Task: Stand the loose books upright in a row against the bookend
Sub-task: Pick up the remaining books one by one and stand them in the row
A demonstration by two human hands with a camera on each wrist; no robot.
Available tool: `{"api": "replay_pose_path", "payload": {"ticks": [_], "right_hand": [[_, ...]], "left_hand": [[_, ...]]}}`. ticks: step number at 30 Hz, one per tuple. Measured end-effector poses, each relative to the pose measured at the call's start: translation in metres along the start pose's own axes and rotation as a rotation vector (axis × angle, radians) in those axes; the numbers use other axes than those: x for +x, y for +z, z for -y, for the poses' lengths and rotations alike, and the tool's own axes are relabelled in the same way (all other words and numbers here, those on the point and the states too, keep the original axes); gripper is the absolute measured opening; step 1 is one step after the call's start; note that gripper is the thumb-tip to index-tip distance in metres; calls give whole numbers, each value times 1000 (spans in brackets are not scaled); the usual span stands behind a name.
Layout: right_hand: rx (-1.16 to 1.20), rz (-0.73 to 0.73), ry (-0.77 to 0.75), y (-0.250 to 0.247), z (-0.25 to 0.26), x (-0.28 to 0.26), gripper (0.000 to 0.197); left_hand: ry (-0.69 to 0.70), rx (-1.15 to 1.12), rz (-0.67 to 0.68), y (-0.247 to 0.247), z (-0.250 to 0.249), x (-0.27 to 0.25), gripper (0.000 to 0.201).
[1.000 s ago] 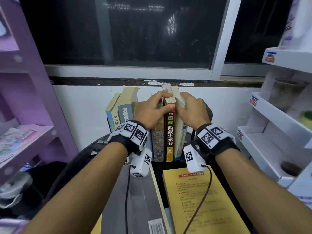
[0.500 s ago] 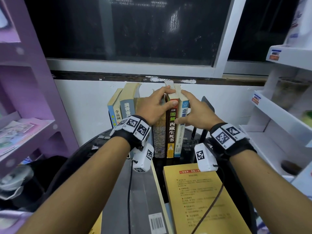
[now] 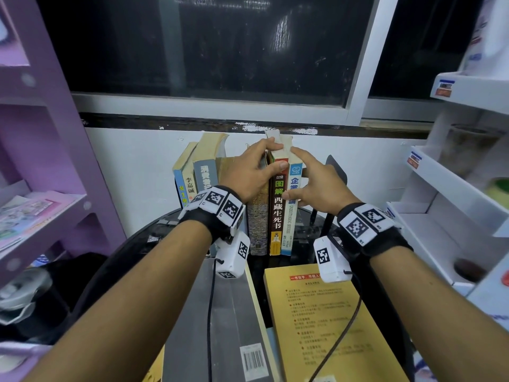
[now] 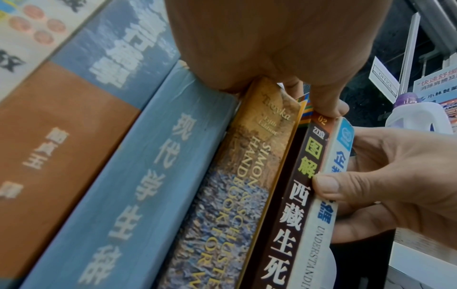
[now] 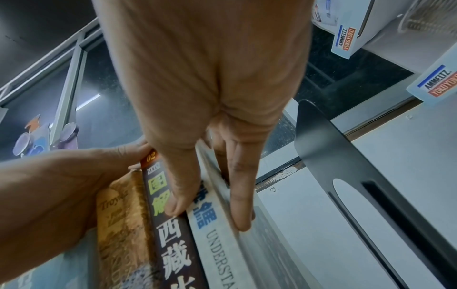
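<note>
Several books stand upright in a row at the back of a black round table (image 3: 154,230). My left hand (image 3: 256,172) reaches over their tops, its thumb on the spine of the dark brown book (image 3: 277,210). My right hand (image 3: 311,186) pinches the white and blue book (image 3: 292,216) at the row's right end, thumb on the spine and fingers on the cover. In the right wrist view the black bookend (image 5: 346,156) stands a gap away from that book (image 5: 217,244). A grey book (image 3: 220,312) and a yellow book (image 3: 316,326) lie flat in front.
A purple shelf unit (image 3: 49,166) stands at the left and white shelves (image 3: 446,188) with small items at the right. Behind the row are a white wall and a dark window (image 3: 206,45). Wrist camera cables hang over the flat books.
My right hand has come down from the book tops to the white book's spine and cover. That book now stands straighter against the brown one. My left hand has stayed on top.
</note>
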State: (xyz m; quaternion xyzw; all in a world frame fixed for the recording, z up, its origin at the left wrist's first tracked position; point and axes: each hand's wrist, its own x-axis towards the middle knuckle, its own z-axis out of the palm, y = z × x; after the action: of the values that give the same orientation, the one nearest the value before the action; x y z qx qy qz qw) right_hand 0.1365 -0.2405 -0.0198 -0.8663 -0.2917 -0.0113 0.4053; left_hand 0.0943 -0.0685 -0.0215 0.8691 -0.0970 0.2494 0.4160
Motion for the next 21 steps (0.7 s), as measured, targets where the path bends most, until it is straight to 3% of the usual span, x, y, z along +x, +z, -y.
{"api": "replay_pose_path", "payload": {"ticks": [8,21], "right_hand": [[-101,32,15,0,2,2,111],[-110,17,23,1,7,-2,110]], "left_hand": [[-3,-6,3,0,1,1,37],[5,11,5,0,-1,-1,36]]}}
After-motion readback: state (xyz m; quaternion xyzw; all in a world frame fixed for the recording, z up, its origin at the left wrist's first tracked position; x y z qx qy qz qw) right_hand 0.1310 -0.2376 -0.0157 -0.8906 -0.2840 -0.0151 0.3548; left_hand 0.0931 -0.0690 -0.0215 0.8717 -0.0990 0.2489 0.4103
